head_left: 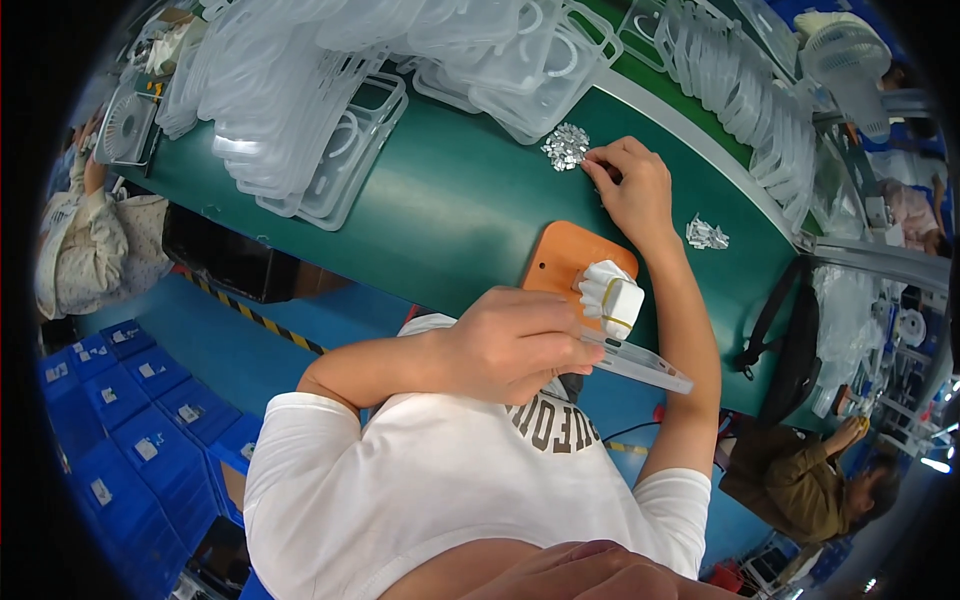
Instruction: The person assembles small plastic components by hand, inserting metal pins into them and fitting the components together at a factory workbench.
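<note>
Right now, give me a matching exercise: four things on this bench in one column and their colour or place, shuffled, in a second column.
Things:
1. clear flat case
2. pad
3. heap of small shiny parts
4. bench top

Colour or place:
A. orange
B. at the right hand's fingertips
C. green
D. held in the left hand

Pairs: 1-D, 2-A, 3-B, 4-C

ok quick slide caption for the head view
Left hand holds a clear plastic case while right hand picks at small silvery parts on the green table.
</note>
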The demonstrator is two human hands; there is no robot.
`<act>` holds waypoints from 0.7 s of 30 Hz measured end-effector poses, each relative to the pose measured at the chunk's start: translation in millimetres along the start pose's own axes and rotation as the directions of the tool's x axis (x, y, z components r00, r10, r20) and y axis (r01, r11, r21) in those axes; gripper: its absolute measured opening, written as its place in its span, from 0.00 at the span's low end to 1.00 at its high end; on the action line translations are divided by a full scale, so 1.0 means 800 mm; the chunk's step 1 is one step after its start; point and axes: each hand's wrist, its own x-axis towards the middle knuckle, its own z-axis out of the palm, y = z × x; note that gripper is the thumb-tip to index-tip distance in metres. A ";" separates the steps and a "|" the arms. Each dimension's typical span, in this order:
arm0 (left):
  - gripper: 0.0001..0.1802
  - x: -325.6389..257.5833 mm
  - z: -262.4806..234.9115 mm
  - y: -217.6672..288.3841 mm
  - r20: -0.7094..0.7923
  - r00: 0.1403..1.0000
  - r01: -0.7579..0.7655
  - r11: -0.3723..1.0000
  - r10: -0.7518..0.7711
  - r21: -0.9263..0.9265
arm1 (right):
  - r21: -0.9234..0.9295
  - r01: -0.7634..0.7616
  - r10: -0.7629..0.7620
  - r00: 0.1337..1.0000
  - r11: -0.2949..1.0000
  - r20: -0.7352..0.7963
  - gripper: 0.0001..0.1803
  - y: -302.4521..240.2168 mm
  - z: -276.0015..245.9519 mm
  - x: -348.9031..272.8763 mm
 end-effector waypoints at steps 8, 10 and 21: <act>0.12 -0.004 -0.002 0.004 -0.029 0.997 0.065 0.998 -0.065 0.012 | -0.018 0.160 -0.161 0.974 0.987 -0.159 0.04 -0.026 -0.042 -0.018; 0.12 -0.003 -0.008 0.007 -0.049 0.995 0.094 0.995 -0.092 0.028 | 0.156 0.176 -0.135 0.961 0.972 -0.240 0.05 -0.053 -0.072 -0.047; 0.17 0.016 0.005 0.001 -0.032 0.989 0.144 0.984 -0.141 0.107 | 0.000 0.345 -0.339 0.920 0.938 -0.197 0.15 -0.114 -0.111 -0.142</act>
